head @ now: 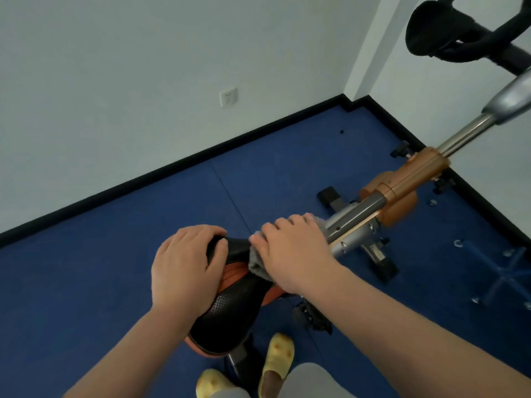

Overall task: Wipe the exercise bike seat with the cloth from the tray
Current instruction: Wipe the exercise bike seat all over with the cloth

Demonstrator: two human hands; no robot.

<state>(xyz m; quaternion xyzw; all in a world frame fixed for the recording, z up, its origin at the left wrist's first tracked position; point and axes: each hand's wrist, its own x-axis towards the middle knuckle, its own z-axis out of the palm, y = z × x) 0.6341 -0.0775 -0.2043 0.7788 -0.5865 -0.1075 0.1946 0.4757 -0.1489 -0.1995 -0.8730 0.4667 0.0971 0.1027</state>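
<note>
The exercise bike seat [230, 317] is black with orange trim and sits low in the middle of the head view, its narrow nose pointing away from me. My left hand [184, 268] grips the left side of the nose. My right hand [293, 251] presses a grey cloth [255, 264] flat against the right side of the nose; most of the cloth is hidden under the palm. No tray is in view.
The bike's silver and orange frame [399, 191] runs up to the right toward black handlebars [448, 33]. Its feet and a pedal [313, 314] rest on blue floor mats [100, 282]. White walls meet in the corner behind. My yellow slippers [277, 360] stand beneath the seat.
</note>
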